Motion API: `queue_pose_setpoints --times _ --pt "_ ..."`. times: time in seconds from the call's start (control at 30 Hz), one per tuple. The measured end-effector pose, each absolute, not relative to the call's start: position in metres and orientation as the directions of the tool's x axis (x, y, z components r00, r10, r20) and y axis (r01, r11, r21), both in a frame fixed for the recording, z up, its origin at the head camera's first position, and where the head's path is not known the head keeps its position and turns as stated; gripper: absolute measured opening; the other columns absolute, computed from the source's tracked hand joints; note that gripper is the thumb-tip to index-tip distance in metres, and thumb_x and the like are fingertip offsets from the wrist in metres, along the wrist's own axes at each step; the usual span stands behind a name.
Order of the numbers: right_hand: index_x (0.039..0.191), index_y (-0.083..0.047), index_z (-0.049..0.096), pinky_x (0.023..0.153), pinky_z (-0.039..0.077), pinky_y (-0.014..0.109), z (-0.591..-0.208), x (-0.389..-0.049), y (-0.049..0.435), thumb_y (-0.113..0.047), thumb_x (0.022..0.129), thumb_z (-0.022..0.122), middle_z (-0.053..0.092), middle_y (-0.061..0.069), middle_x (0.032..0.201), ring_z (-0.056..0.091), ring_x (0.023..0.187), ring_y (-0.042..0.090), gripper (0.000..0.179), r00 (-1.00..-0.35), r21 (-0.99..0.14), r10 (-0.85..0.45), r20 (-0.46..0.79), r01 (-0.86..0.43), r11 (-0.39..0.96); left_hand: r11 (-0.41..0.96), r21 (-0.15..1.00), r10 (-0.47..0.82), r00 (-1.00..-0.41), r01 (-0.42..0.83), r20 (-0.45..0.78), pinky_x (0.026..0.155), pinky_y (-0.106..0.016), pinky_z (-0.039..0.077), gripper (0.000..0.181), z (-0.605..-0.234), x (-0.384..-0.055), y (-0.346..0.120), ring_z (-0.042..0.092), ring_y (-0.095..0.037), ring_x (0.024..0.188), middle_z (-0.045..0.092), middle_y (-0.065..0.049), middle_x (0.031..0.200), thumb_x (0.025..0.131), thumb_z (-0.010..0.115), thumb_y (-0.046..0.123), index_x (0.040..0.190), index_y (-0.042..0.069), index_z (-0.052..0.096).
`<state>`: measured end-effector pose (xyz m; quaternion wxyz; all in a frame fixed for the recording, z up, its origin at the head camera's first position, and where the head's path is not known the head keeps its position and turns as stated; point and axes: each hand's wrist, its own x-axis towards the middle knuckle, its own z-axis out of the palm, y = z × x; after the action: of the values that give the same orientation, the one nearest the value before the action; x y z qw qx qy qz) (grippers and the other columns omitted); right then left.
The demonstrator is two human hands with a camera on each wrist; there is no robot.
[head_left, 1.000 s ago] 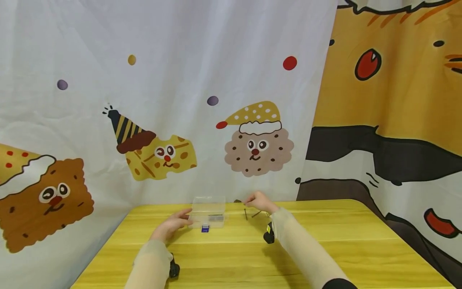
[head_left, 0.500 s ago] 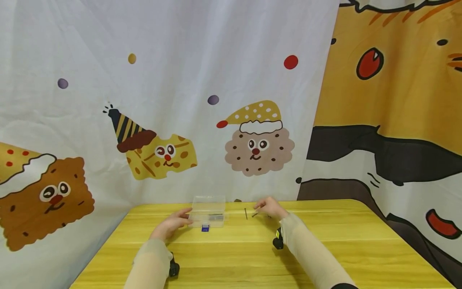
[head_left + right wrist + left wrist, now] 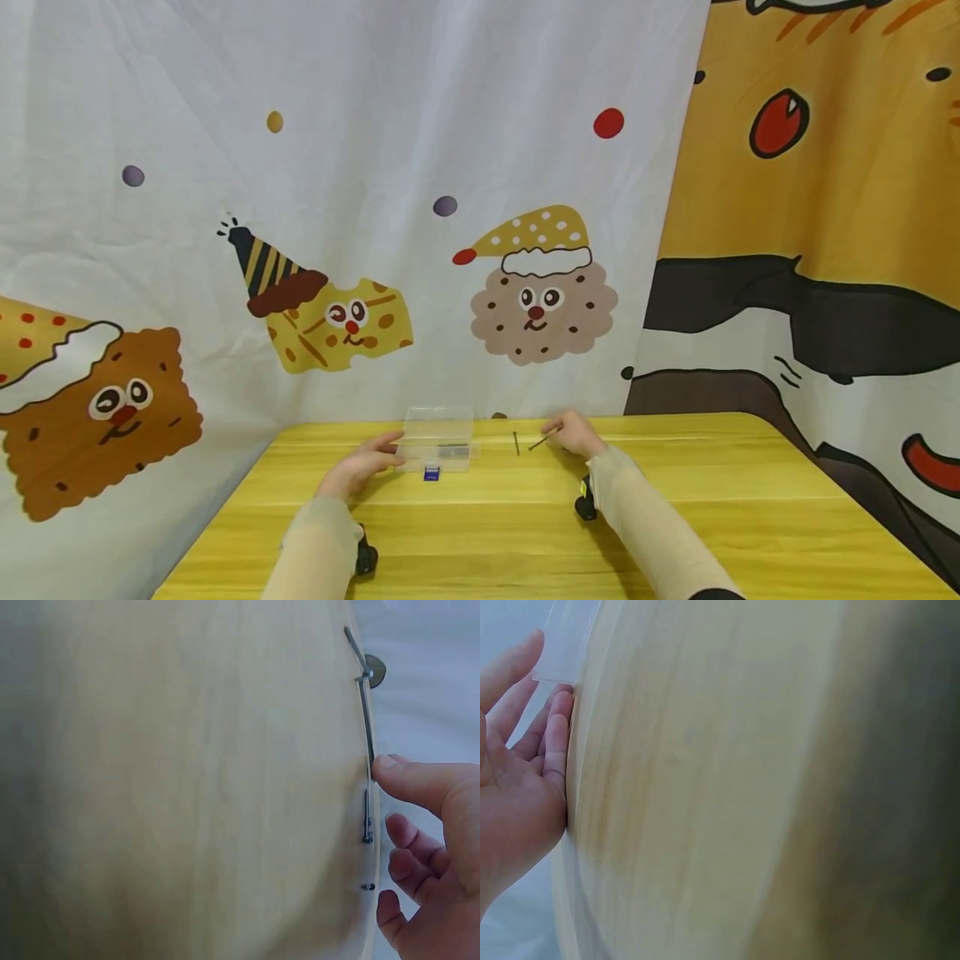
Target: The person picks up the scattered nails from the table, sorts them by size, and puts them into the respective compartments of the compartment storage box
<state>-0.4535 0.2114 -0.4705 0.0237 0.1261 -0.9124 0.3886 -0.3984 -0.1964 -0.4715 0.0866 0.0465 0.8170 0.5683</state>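
Observation:
My left hand (image 3: 358, 471) is at the left side of a clear plastic box (image 3: 408, 457), thumb and fingers spread loosely at its edge. The box's lid (image 3: 440, 423) stands raised at the back, and a blue latch (image 3: 432, 473) shows at the front. Dark slender pieces lie inside. My right hand (image 3: 576, 433) pinches the end of a long thin metal nail (image 3: 538, 443) between thumb and index finger, while the other fingers are loosely bent. Another nail (image 3: 516, 443) lies left of it. In the right wrist view, more metal pieces (image 3: 367, 825) lie below the thumb.
The yellow wood-grain table (image 3: 465, 533) extends toward me. Behind its far edge hangs a white curtain (image 3: 337, 167) with cartoon prints. A dark wrist camera (image 3: 366, 557) sits on the left wrist, another (image 3: 586, 502) on the right.
My right hand has moved right and slightly down, from near the table's back edge to the far end of the slanted nail. The left hand stays beside the box.

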Motion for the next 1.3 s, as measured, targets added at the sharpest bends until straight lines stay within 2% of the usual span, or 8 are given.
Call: queue_pose_setpoints --times 0.13,0.4,0.63,0.83,1.07,1.2,1.3 --pt "0.102 -0.001 0.076 0.05 0.041 0.026 -0.475 -0.458 0.217 -0.001 0.08 0.073 0.069 0.012 0.102 0.046 0.053 0.013 0.022 -0.973 -0.695 -0.201 0.116 -0.224 0.683 0.351 0.936 0.173 -0.979 -0.038 -0.105 0.104 -0.056 0.032 0.066 -0.472 -0.398 -0.196 0.041 -0.042 0.127 0.041 -0.028 0.139 0.089 0.068 0.008 0.148 0.003 0.038" --pt "0.093 -0.004 0.078 0.057 0.046 0.03 -0.474 -0.461 0.221 -0.005 0.08 0.075 0.071 0.013 0.102 0.057 0.074 0.019 0.013 -0.966 -0.657 -0.216 0.14 -0.254 0.71 0.351 0.936 0.186 -0.977 -0.034 -0.106 0.105 -0.058 0.03 0.065 -0.47 -0.4 -0.196 0.038 -0.043 0.128 0.04 -0.029 0.14 0.091 0.065 0.008 0.15 0.004 0.036" --pt "0.082 -0.005 0.078 0.056 0.046 0.029 -0.472 -0.457 0.219 -0.005 0.078 0.079 0.072 0.005 0.088 0.056 0.065 0.015 0.004 -0.965 -0.659 -0.221 0.141 -0.258 0.707 0.356 0.934 0.192 -0.975 -0.037 -0.112 0.104 -0.058 0.03 0.066 -0.471 -0.401 -0.196 0.038 -0.043 0.127 0.039 -0.03 0.139 0.091 0.065 0.008 0.15 0.003 0.035" --pt "0.076 -0.002 0.077 0.059 0.047 0.029 -0.47 -0.452 0.215 -0.002 0.076 0.08 0.069 0.001 0.078 0.056 0.067 0.014 0.003 -0.948 -0.636 -0.269 0.173 -0.316 0.704 0.343 0.939 0.185 -0.977 -0.035 -0.103 0.104 -0.057 0.031 0.067 -0.473 -0.4 -0.197 0.04 -0.042 0.126 0.041 -0.03 0.138 0.09 0.066 0.008 0.149 0.002 0.035" --pt "0.072 -0.006 0.076 0.068 0.049 0.031 -0.48 -0.457 0.213 -0.001 0.075 0.08 0.066 -0.003 0.076 0.055 0.073 0.013 0.007 -0.929 -0.611 -0.299 0.219 -0.37 0.7 0.345 0.938 0.181 -0.979 -0.024 -0.091 0.102 -0.057 0.033 0.066 -0.477 -0.401 -0.199 0.044 -0.04 0.122 0.044 -0.027 0.136 0.09 0.066 0.008 0.149 0.003 0.037" --pt "0.072 -0.007 0.076 0.068 0.045 0.032 -0.483 -0.458 0.214 -0.003 0.077 0.079 0.064 -0.002 0.077 0.052 0.074 0.014 0.007 -0.921 -0.587 -0.314 0.232 -0.39 0.709 0.347 0.938 0.189 -0.977 -0.023 -0.094 0.102 -0.057 0.033 0.065 -0.476 -0.401 -0.199 0.043 -0.041 0.123 0.043 -0.028 0.137 0.091 0.066 0.009 0.149 0.003 0.036" --pt "0.074 -0.003 0.076 0.062 0.044 0.029 -0.482 -0.456 0.216 -0.005 0.079 0.077 0.066 0.0 0.078 0.051 0.069 0.013 0.006 -0.914 -0.587 -0.332 0.234 -0.405 0.701 0.345 0.938 0.194 -0.976 -0.021 -0.093 0.103 -0.058 0.032 0.065 -0.474 -0.4 -0.198 0.042 -0.042 0.124 0.042 -0.028 0.138 0.091 0.065 0.008 0.149 0.003 0.036"
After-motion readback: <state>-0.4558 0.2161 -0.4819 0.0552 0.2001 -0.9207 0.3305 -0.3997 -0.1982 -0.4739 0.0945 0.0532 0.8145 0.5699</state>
